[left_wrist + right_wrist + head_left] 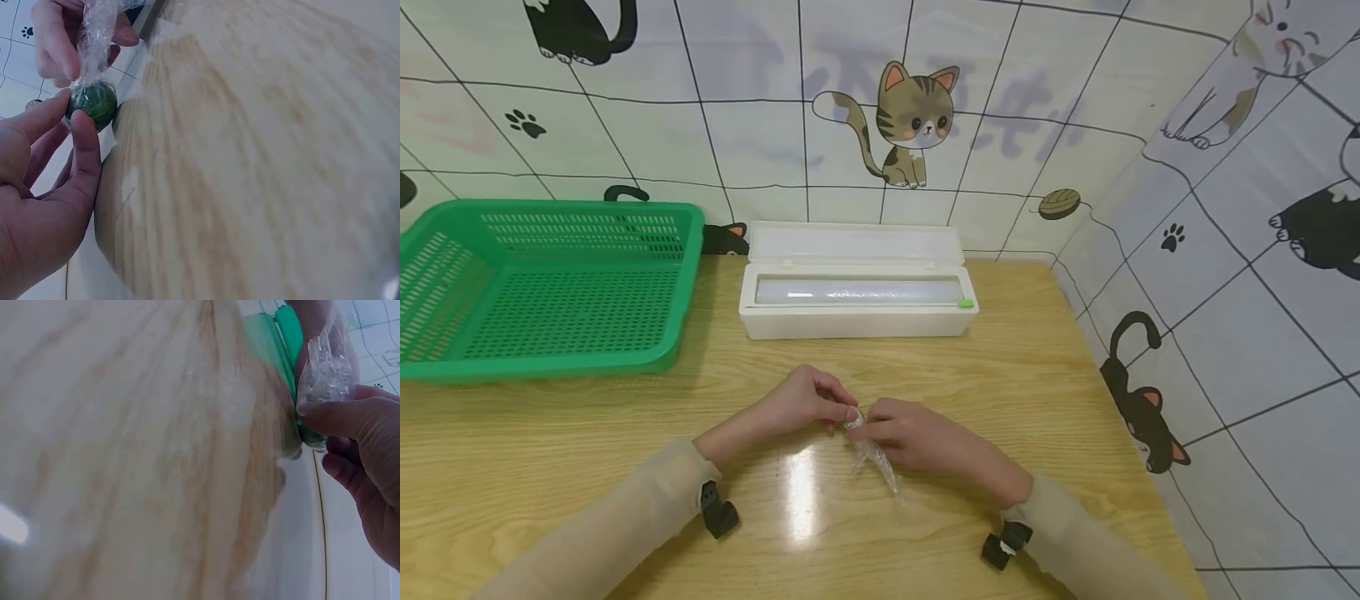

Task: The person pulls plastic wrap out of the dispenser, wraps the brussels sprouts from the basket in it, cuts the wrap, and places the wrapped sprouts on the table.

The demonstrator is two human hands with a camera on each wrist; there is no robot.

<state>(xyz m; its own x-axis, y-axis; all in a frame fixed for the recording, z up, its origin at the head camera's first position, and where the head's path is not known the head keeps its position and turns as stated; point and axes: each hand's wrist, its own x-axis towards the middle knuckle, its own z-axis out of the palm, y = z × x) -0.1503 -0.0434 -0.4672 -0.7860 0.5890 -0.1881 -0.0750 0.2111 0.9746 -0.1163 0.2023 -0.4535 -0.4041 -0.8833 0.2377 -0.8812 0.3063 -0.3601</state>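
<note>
A small, round, dark green item (94, 106), its exact kind unclear, is wrapped in clear cling film (97, 37). My left hand (805, 402) pinches the green item between thumb and fingers, low over the table. From the other side, my right hand (913, 433) pinches the film where it gathers against the item. A loose tail of film (328, 375) sticks out past the right fingers, crumpled and pointing toward me in the head view. The hands hide most of the green item there.
Behind the hands stands a white cling film box (857, 323), lid up, with a film roll (857, 292) inside and a green slider (966, 304). A green plastic basket (673, 333) sits at the left. Cat-print cloth (745, 142) covers the walls behind the wooden table (1022, 375).
</note>
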